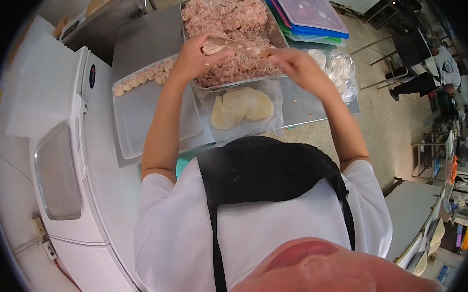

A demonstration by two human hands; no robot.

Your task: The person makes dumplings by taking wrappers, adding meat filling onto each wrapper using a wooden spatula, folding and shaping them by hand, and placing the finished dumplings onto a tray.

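Note:
Over a metal tray (283,37) of minced meat (224,11), my left hand (200,55) is curled around a pale dough wrapper (214,45). My right hand (293,66) is at the tray's right part, its fingers bent together around a thin tool whose shape is blurred against the meat. Closer to my body, a stack of round pale wrappers (241,107) lies on a plastic sheet. Left of the meat, a shallow tray (155,115) bears a row of filled dumplings (143,78) along its far edge.
Stacked lids (309,10) in several colours lie beyond the meat tray at the right. A plastic-wrapped pale bundle (340,71) sits beside my right forearm. A white refrigerator (103,131) stands at the left. Another person (446,67) is far off at the right.

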